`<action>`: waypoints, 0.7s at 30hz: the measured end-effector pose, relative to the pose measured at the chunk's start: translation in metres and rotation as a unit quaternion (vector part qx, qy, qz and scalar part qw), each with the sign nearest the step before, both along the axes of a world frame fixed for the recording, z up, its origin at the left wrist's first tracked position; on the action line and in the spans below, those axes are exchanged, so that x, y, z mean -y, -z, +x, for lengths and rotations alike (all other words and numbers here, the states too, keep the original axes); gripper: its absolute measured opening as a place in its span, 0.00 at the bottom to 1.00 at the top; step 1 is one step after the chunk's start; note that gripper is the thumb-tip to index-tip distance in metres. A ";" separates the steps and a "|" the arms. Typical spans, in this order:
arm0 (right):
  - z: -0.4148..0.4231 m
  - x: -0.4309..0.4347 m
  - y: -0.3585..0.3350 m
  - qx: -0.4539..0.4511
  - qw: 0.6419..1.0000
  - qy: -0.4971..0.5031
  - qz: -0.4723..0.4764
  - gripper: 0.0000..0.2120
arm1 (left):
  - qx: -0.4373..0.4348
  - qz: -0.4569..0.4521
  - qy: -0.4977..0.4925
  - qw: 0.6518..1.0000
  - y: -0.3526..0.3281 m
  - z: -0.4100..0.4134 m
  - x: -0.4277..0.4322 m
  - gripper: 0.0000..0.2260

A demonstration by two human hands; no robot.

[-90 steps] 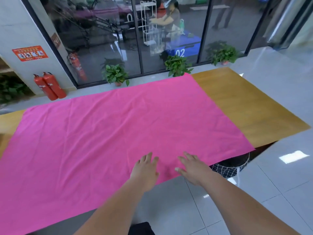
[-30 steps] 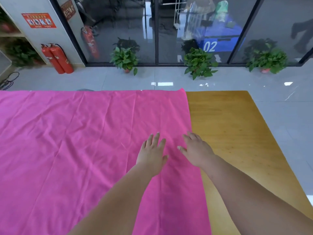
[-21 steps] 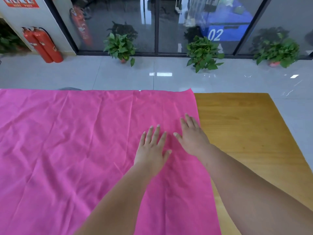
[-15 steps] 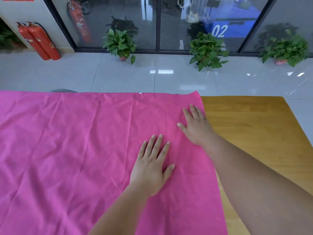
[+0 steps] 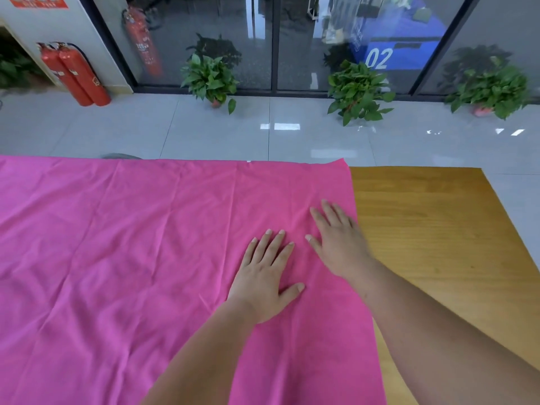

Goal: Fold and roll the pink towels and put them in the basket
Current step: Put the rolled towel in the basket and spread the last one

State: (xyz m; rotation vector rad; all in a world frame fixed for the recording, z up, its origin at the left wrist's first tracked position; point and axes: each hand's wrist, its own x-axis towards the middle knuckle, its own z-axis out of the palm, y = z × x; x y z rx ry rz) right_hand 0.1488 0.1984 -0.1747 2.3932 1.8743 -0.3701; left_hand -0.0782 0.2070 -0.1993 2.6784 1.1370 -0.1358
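A: L hand?
B: L hand (image 5: 264, 280) is flat, palm down, fingers straight and a bit spread, thumb out toward the R side. It grasps nothing and only rests on the cloth.
A: R hand?
B: R hand (image 5: 339, 244) sits just beyond and to the right of the L hand, w/ a narrow gap between them, not touching. Also palm down, fingers straight, pointing away from the person. Nothing gripped. Its outer edge is blurred, so can't tell if the little finger is on cloth or wood.
A: Task item?
B: Pink towel (image 5: 131, 258) lies directly under both hands, spread flat. It runs far to the left of the L hand and out of frame, and back toward the person out of the bottom. Shallow creases fan out left of the L hand. Its right edge passes just beside the R hand, and its far corner is beyond the R fingertips.
A: Support?
B: Wooden table (image 5: 432, 229), bare top showing right of the R hand.
A: Further out?
B: Grey tiled floor (image 5: 204, 130) beyond the table. Then potted plants (image 5: 358, 92) in a row along the glass doors (image 5: 274, 39). Two red extinguishers (image 5: 73, 74) are far beyond and left of the L hand.
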 end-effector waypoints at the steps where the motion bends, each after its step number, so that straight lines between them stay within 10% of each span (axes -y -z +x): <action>1: 0.001 0.015 0.002 0.002 1.000 0.022 -0.014 0.34 | -0.012 0.000 0.001 1.000 -0.001 -0.002 0.002 0.39; 5: -0.002 0.077 -0.003 0.036 0.994 0.103 0.003 0.34 | -0.024 -0.003 -0.037 0.999 -0.010 -0.013 0.037 0.36; 11: -0.067 0.215 0.001 0.005 0.993 -0.114 -0.021 0.35 | -0.042 -0.035 -0.013 0.998 -0.021 -0.048 0.142 0.36; 16: -0.073 0.292 -0.010 0.050 0.998 0.038 -0.025 0.33 | -0.083 -0.045 -0.019 0.995 -0.030 -0.085 0.225 0.35; 21: -0.106 0.362 -0.022 -0.027 0.984 -0.169 -0.054 0.39 | -0.102 -0.057 -0.017 0.993 -0.041 -0.109 0.289 0.36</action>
